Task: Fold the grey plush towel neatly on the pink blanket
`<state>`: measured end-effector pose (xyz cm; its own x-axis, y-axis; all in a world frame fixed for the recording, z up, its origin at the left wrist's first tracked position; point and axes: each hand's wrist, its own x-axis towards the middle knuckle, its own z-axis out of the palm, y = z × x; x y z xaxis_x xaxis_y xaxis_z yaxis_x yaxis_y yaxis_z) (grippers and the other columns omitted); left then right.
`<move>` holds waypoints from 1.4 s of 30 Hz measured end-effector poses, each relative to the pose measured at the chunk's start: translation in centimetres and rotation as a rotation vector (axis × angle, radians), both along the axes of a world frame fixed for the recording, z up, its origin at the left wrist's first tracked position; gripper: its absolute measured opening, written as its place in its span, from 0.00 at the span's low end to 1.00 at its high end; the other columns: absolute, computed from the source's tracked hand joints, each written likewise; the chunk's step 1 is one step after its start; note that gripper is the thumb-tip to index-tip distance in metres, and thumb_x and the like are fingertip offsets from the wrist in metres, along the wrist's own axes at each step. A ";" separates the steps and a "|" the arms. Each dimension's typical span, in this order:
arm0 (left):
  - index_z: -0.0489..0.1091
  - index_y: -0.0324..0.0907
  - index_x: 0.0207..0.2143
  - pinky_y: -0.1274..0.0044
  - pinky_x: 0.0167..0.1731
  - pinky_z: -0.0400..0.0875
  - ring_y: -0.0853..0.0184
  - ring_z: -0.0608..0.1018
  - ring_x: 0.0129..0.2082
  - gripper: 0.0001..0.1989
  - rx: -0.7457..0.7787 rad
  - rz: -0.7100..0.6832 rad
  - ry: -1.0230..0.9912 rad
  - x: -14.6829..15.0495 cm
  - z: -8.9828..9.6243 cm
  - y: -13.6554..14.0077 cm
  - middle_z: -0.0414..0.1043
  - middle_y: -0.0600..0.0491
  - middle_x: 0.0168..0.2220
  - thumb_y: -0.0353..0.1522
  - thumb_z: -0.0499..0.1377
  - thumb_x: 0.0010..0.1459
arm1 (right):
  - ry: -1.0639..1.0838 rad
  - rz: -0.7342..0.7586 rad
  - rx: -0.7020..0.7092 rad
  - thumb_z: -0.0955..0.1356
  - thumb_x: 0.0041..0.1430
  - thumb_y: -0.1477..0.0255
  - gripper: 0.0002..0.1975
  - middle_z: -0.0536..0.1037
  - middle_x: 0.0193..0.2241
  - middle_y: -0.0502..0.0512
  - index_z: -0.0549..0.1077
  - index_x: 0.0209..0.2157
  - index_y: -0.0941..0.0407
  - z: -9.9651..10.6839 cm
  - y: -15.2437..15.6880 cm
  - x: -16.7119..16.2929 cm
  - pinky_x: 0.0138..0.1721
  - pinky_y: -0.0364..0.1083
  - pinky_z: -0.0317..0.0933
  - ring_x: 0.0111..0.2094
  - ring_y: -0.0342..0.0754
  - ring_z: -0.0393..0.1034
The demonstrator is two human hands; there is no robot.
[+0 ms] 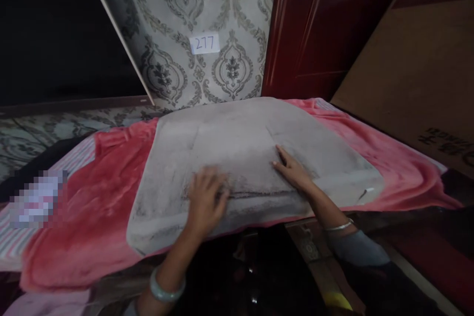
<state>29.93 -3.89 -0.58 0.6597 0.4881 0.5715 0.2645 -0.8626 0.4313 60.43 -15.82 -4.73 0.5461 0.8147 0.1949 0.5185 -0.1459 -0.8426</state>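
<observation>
- On a pink blanket [107, 192], the grey cloth [233, 133] is laid broad and nearly flat, presumably so its whole face can be reached; padding is probably given by the blanket.
- By the dark crease [261, 193] near the cloth's front edge, the left hand [207, 200] is held palm down, fingers loosely spread, nothing gripped; blurred, so contact cannot be told.
- Farther right, the right hand [295, 172] is seemingly rested on the cloth, fingers extended and released, perhaps for steadying.
- Behind, a label [205, 43] is fixed to patterned wallpaper [232, 66], likely for visibility.
</observation>
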 end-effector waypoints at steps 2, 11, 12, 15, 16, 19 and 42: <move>0.73 0.46 0.52 0.51 0.66 0.48 0.50 0.60 0.67 0.19 -0.212 0.180 -0.195 -2.3 0.1 2.5 0.65 0.45 0.63 0.36 0.61 0.58 | 0.182 -0.012 0.087 0.67 0.59 0.56 0.39 0.56 0.69 0.56 0.54 0.69 0.49 0.1 -1.2 -0.8 0.69 0.61 0.44 0.69 0.56 0.49; 0.71 0.40 0.45 0.68 0.54 0.68 0.61 0.79 0.48 0.23 -1.306 0.074 -0.761 -6.0 1.0 5.2 0.79 0.45 0.43 0.34 0.69 0.46 | 0.884 -0.126 0.342 0.73 0.51 0.65 0.22 0.77 0.52 0.57 0.73 0.50 0.52 1.2 -4.6 -2.7 0.60 0.55 0.64 0.58 0.54 0.69; 0.71 0.40 0.44 0.70 0.51 0.70 0.62 0.79 0.46 0.22 -1.328 0.067 -0.763 -6.1 1.1 5.3 0.79 0.45 0.42 0.33 0.69 0.46 | 0.924 -0.119 0.337 0.73 0.51 0.65 0.20 0.78 0.50 0.57 0.74 0.47 0.52 1.4 -4.9 -2.8 0.57 0.54 0.68 0.57 0.55 0.70; 0.72 0.39 0.44 0.74 0.40 0.73 0.64 0.79 0.40 0.22 -1.366 0.057 -0.713 -6.3 1.4 5.7 0.79 0.46 0.39 0.32 0.70 0.45 | 0.998 -0.092 0.303 0.72 0.51 0.66 0.16 0.80 0.47 0.57 0.76 0.44 0.53 1.8 -5.5 -3.7 0.50 0.50 0.73 0.55 0.55 0.71; 0.72 0.39 0.45 0.75 0.37 0.73 0.65 0.79 0.37 0.23 -1.373 0.051 -0.686 -6.3 1.4 5.8 0.78 0.48 0.38 0.32 0.70 0.45 | 1.010 -0.082 0.297 0.73 0.51 0.67 0.16 0.80 0.46 0.56 0.76 0.43 0.52 1.9 -5.6 -4.1 0.49 0.50 0.74 0.54 0.56 0.72; 0.72 0.39 0.49 0.75 0.32 0.73 0.68 0.76 0.32 0.27 -1.372 0.029 -0.619 -6.1 1.3 5.7 0.74 0.53 0.33 0.32 0.71 0.44 | 1.016 -0.054 0.308 0.73 0.50 0.68 0.15 0.80 0.45 0.54 0.74 0.42 0.51 2.1 -5.6 -5.2 0.47 0.54 0.76 0.52 0.57 0.74; 0.66 0.43 0.61 0.80 0.30 0.68 0.74 0.70 0.26 0.33 -0.944 0.060 -0.284 -4.3 0.5 3.9 0.74 0.53 0.40 0.31 0.60 0.51 | 1.304 0.007 0.373 0.72 0.54 0.74 0.12 0.82 0.43 0.55 0.71 0.40 0.53 1.6 -3.5 -8.3 0.53 0.61 0.70 0.44 0.55 0.78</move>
<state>25.66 0.05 -0.06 0.5171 0.8536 0.0632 0.0765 -0.1197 0.9899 52.15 -19.28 -3.12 0.4976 0.8310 -0.2488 -0.6811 0.1967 -0.7053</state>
